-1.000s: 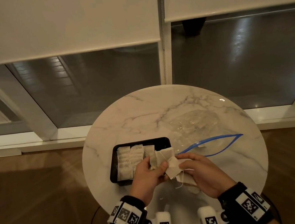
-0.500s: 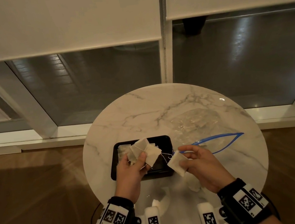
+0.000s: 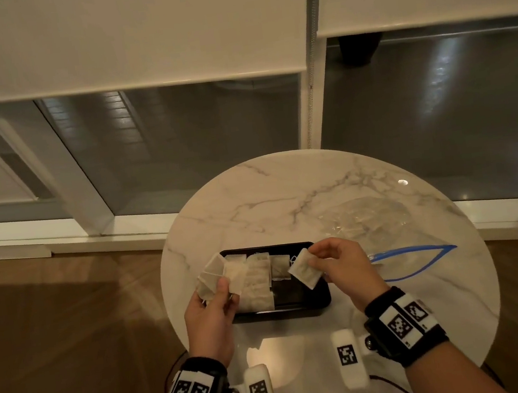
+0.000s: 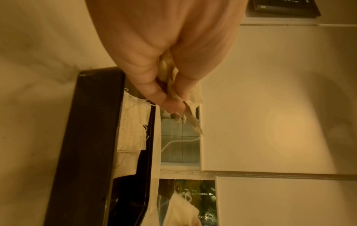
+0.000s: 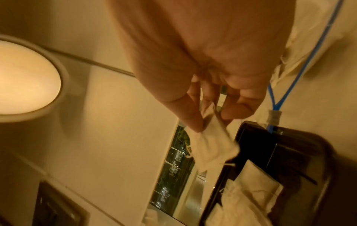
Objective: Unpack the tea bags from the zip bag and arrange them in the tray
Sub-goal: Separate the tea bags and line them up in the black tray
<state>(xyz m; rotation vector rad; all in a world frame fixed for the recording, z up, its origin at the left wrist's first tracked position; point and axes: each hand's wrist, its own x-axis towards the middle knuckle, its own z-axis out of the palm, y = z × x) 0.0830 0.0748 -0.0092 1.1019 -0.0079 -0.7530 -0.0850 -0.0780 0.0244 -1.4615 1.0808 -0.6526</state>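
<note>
single tea bag [image 3: 304, 268] pinched by right hand [image 3: 341, 267] above right part of black tray [image 3: 316, 300] | fanned tea bags [image 3: 217, 279] gripped by left hand [image 3: 212, 316] over tray's left edge | more bags laid in tray | zip bag [image 3: 385, 223] spread on worktop [image 3: 251, 197] right of tray

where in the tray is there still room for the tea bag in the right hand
The right part of the black rectangular tray shows bare floor, between the rows of white tea bags and its right wall, under the single tea bag pinched by the right hand. The tray's left part is crowded, and the left hand holds a bundle of tea bags over its left edge.
</note>
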